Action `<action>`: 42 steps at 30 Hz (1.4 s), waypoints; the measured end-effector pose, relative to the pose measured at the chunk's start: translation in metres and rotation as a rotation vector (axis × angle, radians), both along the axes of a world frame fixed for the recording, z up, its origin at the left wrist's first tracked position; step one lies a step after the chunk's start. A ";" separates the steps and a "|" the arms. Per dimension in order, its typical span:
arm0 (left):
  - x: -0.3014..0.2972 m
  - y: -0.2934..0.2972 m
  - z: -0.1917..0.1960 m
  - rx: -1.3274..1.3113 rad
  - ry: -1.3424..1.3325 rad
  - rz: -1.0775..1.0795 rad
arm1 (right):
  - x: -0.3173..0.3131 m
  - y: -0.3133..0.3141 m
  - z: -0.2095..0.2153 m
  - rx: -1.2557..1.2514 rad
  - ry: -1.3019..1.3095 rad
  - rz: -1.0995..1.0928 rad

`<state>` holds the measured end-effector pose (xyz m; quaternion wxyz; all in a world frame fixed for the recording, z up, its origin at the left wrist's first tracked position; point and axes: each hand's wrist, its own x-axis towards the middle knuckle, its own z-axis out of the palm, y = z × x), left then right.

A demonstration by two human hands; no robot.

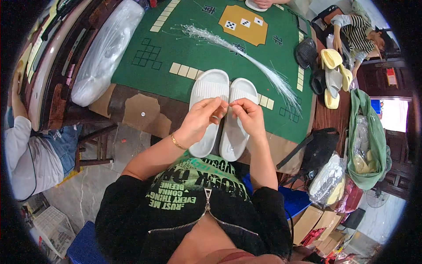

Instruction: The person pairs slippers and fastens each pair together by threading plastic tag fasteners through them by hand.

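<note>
Black cloth of my top (pixel 211 224), printed in green and crossed by a metal zip, lies nearest the camera. Beyond it spreads the table (pixel 171 104), with a green mat (pixel 176 48) that bears rows of pale printed tiles and a tan panel of dice faces. On my left, a long bundle in clear plastic (pixel 107 53) lies beside the mat; on my right is a green bag (pixel 368 154) with plastic-wrapped things inside. Yellow and grey slippers (pixel 330 59) are heaped past the mat's right edge, near some black slippers (pixel 306 53). A sheaf of thin white strands (pixel 259 66) runs slantwise across the mat, beyond and to the right of the pair of pale slippers (pixel 212 89) in front of me. These sit side by side, ridged straps up, toes away from me, heels close to my top. I hold my left hand (pixel 201 118) over the left slipper and my right hand (pixel 249 116) over the right one. On each, thumb and forefinger are pinched together, the two pinches almost meeting between the straps; whether something thin is caught there, I cannot tell. A gold-coloured bracelet (pixel 176 141) circles my left wrist.
</note>
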<state>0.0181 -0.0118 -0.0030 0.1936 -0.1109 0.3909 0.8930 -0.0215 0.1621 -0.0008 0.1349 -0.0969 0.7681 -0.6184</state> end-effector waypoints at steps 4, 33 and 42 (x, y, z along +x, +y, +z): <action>-0.002 0.000 -0.002 0.019 -0.025 0.045 | 0.001 0.002 -0.002 -0.021 -0.018 0.009; 0.004 0.004 -0.016 0.094 -0.080 0.062 | 0.005 0.001 -0.004 0.104 0.023 0.063; 0.005 0.007 -0.020 0.220 -0.211 0.077 | 0.007 0.002 -0.006 0.093 0.068 0.069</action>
